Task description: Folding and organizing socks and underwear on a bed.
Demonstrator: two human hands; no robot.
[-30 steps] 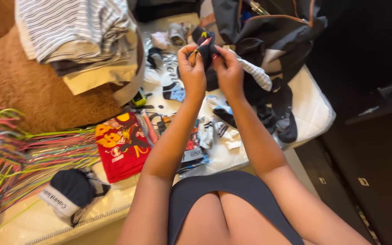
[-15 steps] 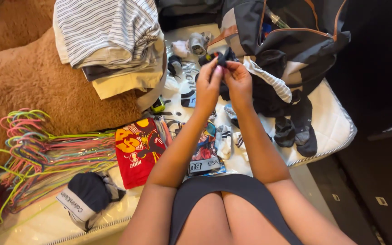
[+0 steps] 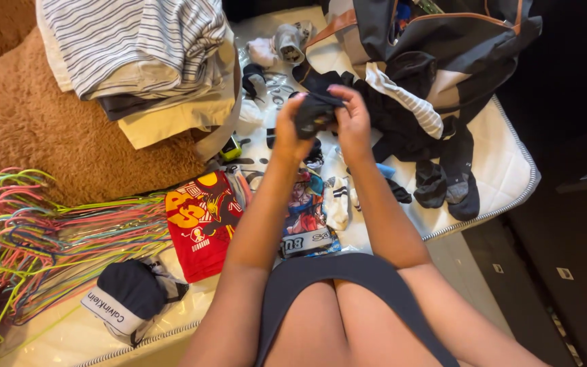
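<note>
Both of my hands are raised over the mattress and grip one small dark sock bundle (image 3: 315, 112) between them. My left hand (image 3: 287, 130) holds its left side. My right hand (image 3: 352, 119) pinches its right side with the thumb on top. Below the hands lie loose socks: a white striped pair (image 3: 338, 202) and dark socks (image 3: 448, 182). A dark duffel bag (image 3: 443, 41) stands open just beyond my hands, with dark and striped clothes spilling from it.
A stack of folded striped and beige clothes (image 3: 144, 54) rests on a brown fuzzy blanket (image 3: 28, 136). Coloured hangers (image 3: 56, 234) lie at left. Red folded underwear (image 3: 202, 221), printed briefs (image 3: 306, 221) and a dark rolled pair (image 3: 127, 292) sit on the white mattress (image 3: 504, 163). Dark floor lies at right.
My hands have come down and nearer to me with the dark sock, which now looks bunched into a ball. The camera view has shifted slightly.
</note>
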